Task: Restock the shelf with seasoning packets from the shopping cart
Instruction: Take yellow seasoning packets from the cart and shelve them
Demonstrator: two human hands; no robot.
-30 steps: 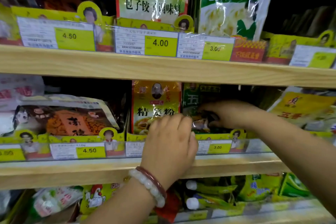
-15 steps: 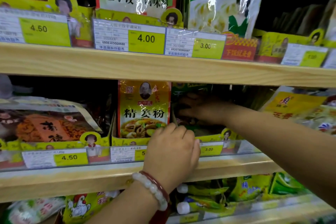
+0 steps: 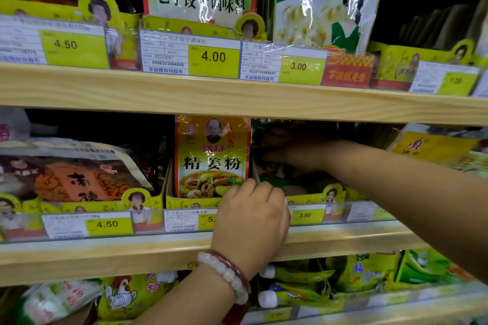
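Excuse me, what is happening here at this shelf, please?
A person is restocking seasoning packets on the middle shelf. The right hand reaches deep into the display box right of the yellow ginger powder packet, among dark packets; its grip is too shadowed to judge. The left hand, with bracelets at the wrist, curls its fingers over the front edge of that box.

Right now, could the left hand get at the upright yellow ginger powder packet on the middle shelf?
Probably yes. The left hand sits at the tray front, knuckles just below the ginger powder packet, with nothing between them. The right hand works in the neighbouring compartment.
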